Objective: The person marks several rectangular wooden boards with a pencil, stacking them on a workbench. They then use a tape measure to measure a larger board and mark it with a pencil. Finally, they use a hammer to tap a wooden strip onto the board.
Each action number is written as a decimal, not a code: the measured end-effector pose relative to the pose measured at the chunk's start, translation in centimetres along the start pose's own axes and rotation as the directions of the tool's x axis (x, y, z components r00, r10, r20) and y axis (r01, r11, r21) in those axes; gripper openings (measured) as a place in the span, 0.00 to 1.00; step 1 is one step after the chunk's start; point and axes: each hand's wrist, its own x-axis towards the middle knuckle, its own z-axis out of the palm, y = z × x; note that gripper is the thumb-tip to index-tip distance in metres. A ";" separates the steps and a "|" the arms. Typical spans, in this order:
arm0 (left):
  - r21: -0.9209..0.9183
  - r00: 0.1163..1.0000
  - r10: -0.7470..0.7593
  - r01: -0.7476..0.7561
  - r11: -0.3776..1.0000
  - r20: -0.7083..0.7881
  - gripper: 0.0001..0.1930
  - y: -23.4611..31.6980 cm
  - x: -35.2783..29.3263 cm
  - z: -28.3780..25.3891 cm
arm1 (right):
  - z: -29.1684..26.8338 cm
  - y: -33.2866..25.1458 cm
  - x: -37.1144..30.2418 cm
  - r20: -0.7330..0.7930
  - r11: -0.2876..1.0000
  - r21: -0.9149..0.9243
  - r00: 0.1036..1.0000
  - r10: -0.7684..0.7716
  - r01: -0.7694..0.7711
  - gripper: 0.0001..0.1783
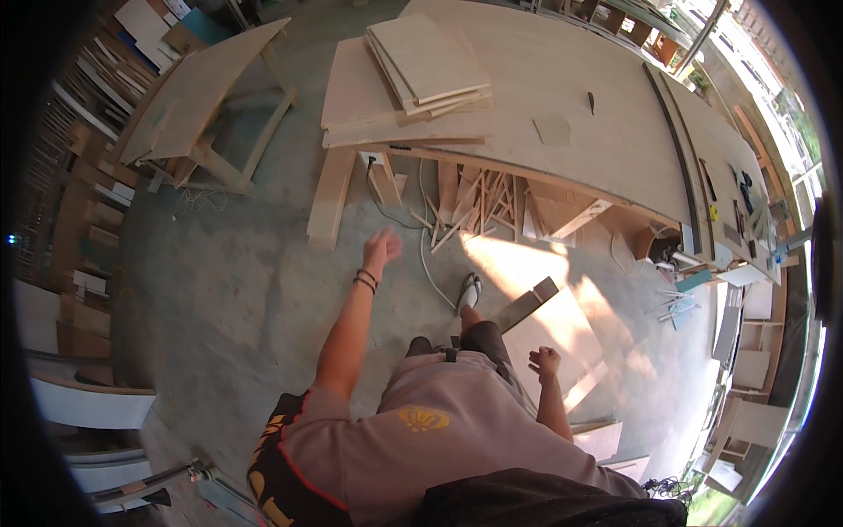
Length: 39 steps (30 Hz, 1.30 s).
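My left hand (382, 250) is held out in front of me over the concrete floor, with dark bands round the wrist. Its fingers are smeared by motion, and nothing shows in it. On the right, my right hand (544, 361) hangs by my hip with its fingers curled in and no object visible. Below that hand a flat wooden panel (562, 329) lies on the floor. Ahead stands a large wooden worktable (544, 70), and a stack of pale boards (430, 57) rests on its near left part. Neither hand touches the table or the boards.
Wood offcuts (483, 198) are heaped under the table, and a cable (428, 263) trails across the floor. A smaller wooden table (202, 88) stands at the far left. Tools (746, 189) lie at the worktable's right end. Curved white panels (92, 404) are at the left.
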 end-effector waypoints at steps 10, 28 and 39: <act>0.187 0.912 0.402 -0.382 0.905 -0.084 0.37 20.9 21.2 11.0 | 13.3 -32.3 10.2 0.112 0.694 -0.129 0.706 -0.699 0.708 0.17; 0.891 0.618 0.650 -0.388 -0.237 0.442 0.38 27.3 27.4 18.4 | 34.9 -57.2 12.4 0.219 0.370 0.022 0.357 -0.908 0.929 0.15; 0.879 0.661 0.580 -0.330 -0.344 0.475 0.44 27.8 25.9 19.3 | 30.3 -50.8 15.6 0.134 0.553 -0.028 0.552 -0.823 0.833 0.13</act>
